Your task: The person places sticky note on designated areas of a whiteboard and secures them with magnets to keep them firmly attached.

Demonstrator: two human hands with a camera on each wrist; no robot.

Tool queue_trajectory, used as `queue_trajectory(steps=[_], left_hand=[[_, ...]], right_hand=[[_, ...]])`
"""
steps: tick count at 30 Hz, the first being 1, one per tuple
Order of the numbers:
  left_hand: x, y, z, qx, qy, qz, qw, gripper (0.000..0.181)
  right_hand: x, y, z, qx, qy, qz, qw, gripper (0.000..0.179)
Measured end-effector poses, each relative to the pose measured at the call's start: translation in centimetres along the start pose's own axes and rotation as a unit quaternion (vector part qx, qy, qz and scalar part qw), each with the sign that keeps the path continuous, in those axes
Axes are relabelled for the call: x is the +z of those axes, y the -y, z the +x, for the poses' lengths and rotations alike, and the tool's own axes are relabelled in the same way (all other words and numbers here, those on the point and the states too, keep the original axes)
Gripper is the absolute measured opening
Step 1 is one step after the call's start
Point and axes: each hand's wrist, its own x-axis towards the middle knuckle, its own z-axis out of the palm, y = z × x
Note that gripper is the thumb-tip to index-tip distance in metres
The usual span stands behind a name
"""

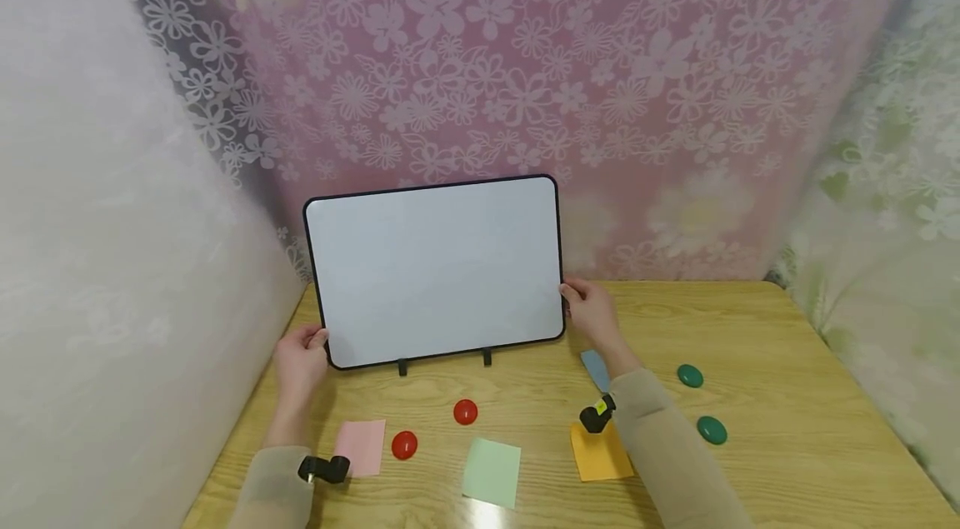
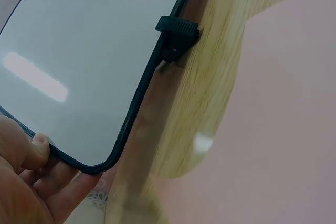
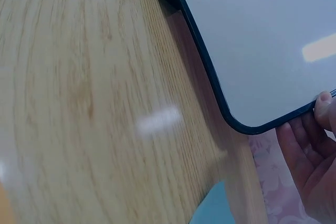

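Observation:
A blank whiteboard (image 1: 438, 271) with a thin black frame stands near the back of the table, leaning slightly back on two small black feet (image 1: 402, 367). My left hand (image 1: 302, 358) grips its left edge near the lower corner, thumb on the front and fingers behind. On the opposite side my right hand (image 1: 592, 312) pinches the right edge a little above the bottom corner. The left wrist view shows the thumb over the frame and one black foot (image 2: 178, 35) clipped to the lower edge. In the right wrist view the fingers curl behind the board.
In front lie a pink paper (image 1: 362, 447), a green paper (image 1: 492, 472), an orange paper (image 1: 602, 454) and a blue paper (image 1: 596, 370) partly under the right wrist. Two red discs (image 1: 465, 411) lie centrally, two green discs (image 1: 712, 430) at right. A pink floral curtain (image 1: 480, 79) hangs behind.

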Motion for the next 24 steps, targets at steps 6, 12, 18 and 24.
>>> queue_trajectory(steps=[6,12,18,24], left_hand=[[1.0,-0.8,0.4,0.002,0.009,0.004,0.9999,0.032],[1.9,-1.2,1.1,0.009,0.011,-0.012,0.9998,0.030],[2.8,-1.5,1.5,0.025,0.004,0.002,0.9997,0.028],[3.5,-1.9,1.8,0.023,0.008,-0.004,0.9997,0.027]], right_hand=[[-1.0,-0.4,-0.3,0.004,-0.003,0.007,1.0000,0.042],[-1.8,-0.5,-0.5,0.000,-0.012,0.013,0.9998,0.040],[-2.4,-0.7,-0.8,0.002,-0.022,0.020,0.9996,0.039],[-3.0,-1.1,-1.1,0.017,-0.021,0.022,0.9994,0.041]])
